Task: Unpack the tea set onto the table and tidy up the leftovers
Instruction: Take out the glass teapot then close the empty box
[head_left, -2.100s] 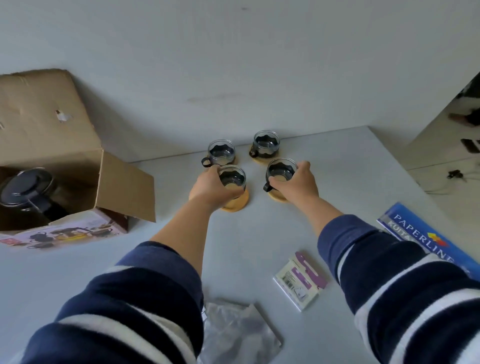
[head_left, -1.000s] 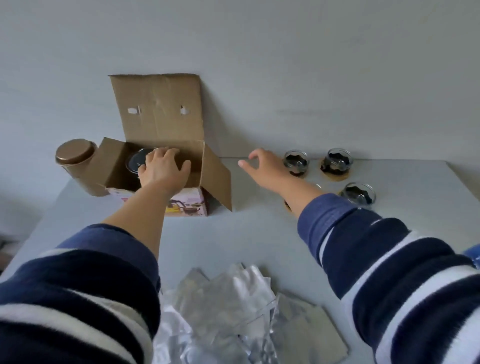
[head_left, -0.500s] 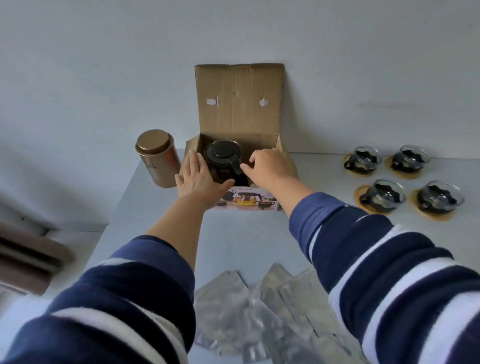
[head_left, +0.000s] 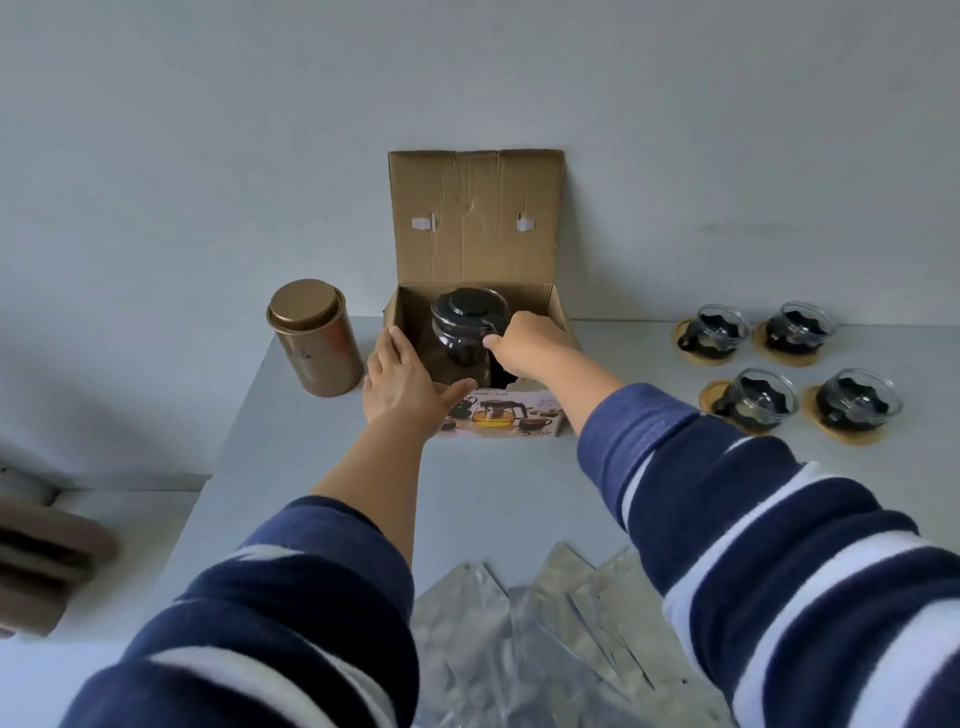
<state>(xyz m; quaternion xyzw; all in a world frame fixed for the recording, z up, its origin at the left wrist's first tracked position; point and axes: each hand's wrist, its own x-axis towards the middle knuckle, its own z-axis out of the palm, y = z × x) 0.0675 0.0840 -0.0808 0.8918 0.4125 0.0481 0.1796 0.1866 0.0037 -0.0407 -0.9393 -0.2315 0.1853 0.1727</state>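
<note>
An open cardboard box (head_left: 475, 228) stands at the table's far edge with its lid flap up against the wall. A glass teapot (head_left: 465, 332) with a black lid rises out of the box. My right hand (head_left: 524, 345) grips the teapot's black handle. My left hand (head_left: 402, 382) lies flat with straight fingers against the box's left front corner. Several glass cups on wooden coasters stand to the right, among them a near cup (head_left: 756, 400) and a far cup (head_left: 719, 332).
A bronze tin canister (head_left: 314, 338) stands left of the box near the table's left edge. Several silver foil bags (head_left: 524, 639) lie on the table close to me. The wall runs right behind the box and cups.
My right hand has closed on the teapot's handle and the teapot has come up out of the box. My left hand has slid to the box's left front corner.
</note>
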